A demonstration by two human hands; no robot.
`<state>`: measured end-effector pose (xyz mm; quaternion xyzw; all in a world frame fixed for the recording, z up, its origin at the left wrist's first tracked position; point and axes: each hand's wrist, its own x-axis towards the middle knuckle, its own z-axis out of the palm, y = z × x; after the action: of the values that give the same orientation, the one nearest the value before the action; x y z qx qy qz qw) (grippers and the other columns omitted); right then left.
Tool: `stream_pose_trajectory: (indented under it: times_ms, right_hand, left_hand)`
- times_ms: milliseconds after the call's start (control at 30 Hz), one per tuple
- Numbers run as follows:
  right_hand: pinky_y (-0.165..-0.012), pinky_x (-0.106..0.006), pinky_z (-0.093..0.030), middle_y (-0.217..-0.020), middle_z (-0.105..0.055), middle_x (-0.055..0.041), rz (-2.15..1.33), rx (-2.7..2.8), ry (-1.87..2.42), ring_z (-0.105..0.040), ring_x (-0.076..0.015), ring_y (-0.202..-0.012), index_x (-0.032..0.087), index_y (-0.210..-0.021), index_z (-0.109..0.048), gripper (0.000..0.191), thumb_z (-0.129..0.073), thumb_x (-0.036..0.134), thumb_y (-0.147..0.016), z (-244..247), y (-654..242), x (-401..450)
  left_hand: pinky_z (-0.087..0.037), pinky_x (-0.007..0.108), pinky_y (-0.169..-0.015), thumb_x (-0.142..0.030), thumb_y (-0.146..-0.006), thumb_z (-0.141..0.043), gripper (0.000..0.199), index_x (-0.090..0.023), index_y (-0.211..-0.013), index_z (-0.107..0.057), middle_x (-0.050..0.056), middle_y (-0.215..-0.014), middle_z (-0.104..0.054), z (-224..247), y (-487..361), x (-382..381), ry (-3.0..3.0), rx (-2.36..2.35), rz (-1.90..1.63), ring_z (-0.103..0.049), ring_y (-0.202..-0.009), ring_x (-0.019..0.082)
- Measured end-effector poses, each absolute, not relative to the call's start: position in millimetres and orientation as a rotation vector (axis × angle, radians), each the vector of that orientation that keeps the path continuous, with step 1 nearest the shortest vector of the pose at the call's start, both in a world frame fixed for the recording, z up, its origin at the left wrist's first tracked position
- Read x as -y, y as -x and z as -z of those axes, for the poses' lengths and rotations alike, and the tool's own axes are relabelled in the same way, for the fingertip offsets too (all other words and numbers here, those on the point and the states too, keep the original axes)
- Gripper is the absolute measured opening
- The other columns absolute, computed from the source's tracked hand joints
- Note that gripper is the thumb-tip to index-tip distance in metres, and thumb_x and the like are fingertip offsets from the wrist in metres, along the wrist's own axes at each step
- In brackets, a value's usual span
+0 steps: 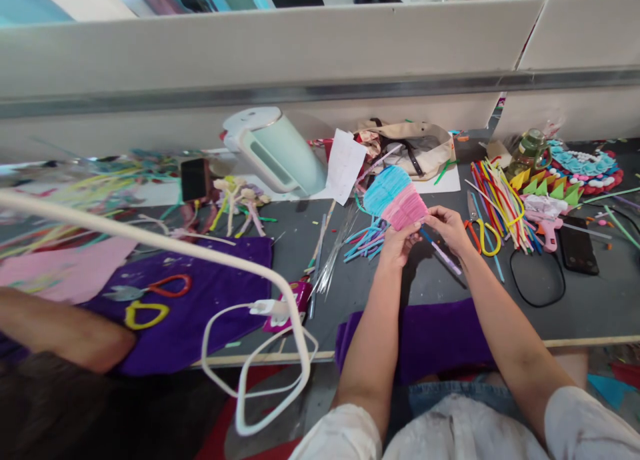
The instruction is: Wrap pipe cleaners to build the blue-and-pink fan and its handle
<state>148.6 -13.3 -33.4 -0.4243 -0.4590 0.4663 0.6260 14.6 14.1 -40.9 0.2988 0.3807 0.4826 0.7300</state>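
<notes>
A flat rounded craft piece (395, 197), blue at the upper left and pink at the lower right, is raised over the grey table. My left hand (400, 242) has its fingers closed on the pink lower edge. At the piece's right edge, the fingers of my right hand (447, 225) are pinched together; what they hold is too small to make out. A purple-and-blue stem (443, 252) slants down between my hands. Blue and purple pipe cleaners (367, 239) lie in a pile just left of my left hand.
A pale green kettle (285, 153) stands behind, left of a beige bag (430, 150). Right of my hands are scissors (483, 237), colourful pipe cleaners (500, 203), a glue gun (550, 227) and a black phone (579, 245). A white lamp arm (200, 248) crosses the left, near another person's arm (65, 327).
</notes>
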Motion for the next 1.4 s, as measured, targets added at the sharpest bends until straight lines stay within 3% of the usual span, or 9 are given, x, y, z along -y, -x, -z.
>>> stream_pose_trajectory:
  times_ms: [267,667,1400]
  right_hand:
    - [-0.055,-0.02,-0.04,-0.068,-0.06,0.0029,-1.354,0.982,0.764,-0.05,-0.0072,-0.057,0.017,-0.076,-0.063,0.025,-0.076,0.037,-0.071,38,-153,14]
    - [-0.053,-0.018,-0.042,-0.063,-0.061,0.0042,-1.449,0.846,0.684,-0.053,-0.0067,-0.054,0.016,-0.071,-0.064,0.016,-0.077,0.025,-0.066,44,-152,14]
    - [-0.055,-0.022,-0.053,-0.066,-0.063,0.0027,-1.513,0.78,0.585,-0.058,-0.0093,-0.056,0.017,-0.075,-0.061,0.02,-0.077,0.027,-0.068,45,-150,14]
  left_hand:
    - [-0.046,0.02,-0.046,-0.013,-0.048,-0.082,0.029,-0.01,-0.07,-0.064,-0.003,-0.052,-0.06,36,-12,-11,-0.578,-0.78,-0.936,-0.049,-0.041,0.005]
    - [-0.045,0.016,-0.044,-0.004,-0.057,-0.073,0.017,-0.011,-0.064,-0.06,-0.005,-0.051,-0.057,28,-16,-5,-0.509,-0.755,-0.824,-0.045,-0.038,0.002]
    - [-0.048,0.019,-0.048,-0.014,-0.052,-0.081,0.026,-0.011,-0.072,-0.064,-0.004,-0.057,-0.06,28,-15,-2,-0.641,-0.702,-0.925,-0.048,-0.042,0.003]
